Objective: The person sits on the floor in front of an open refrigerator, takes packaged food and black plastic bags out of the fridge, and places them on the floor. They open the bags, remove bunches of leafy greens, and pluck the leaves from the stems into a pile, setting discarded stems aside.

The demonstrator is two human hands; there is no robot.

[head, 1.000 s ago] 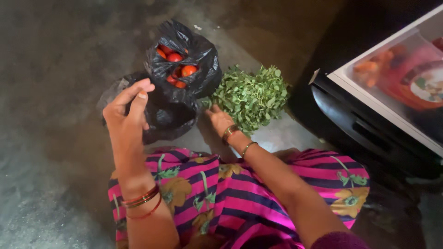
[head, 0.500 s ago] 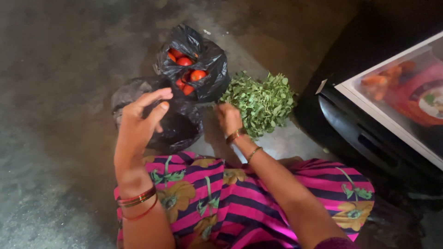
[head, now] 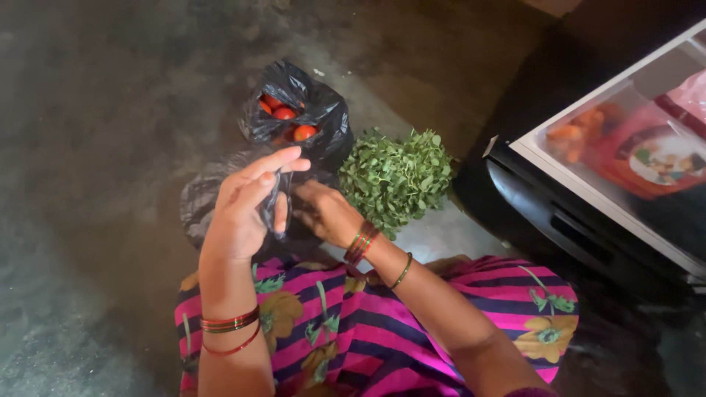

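We see a crumpled, glossy black plastic bag [head: 213, 198] lying on the grey floor [head: 95, 110], just in front of the open black bag of red tomatoes [head: 294, 110]. The left hand [head: 246, 209] pinches a fold of its thin film between thumb and fingers. The right hand [head: 327, 213] grips the bag's edge beside it. A bunch of small-leaved greens [head: 397, 176] sits just right of the tomato bag.

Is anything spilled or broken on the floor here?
Nothing looks spilled or broken. The tomatoes sit inside their open black bag, the leafy greens lie bunched on the floor, and both hands work at another black bag.
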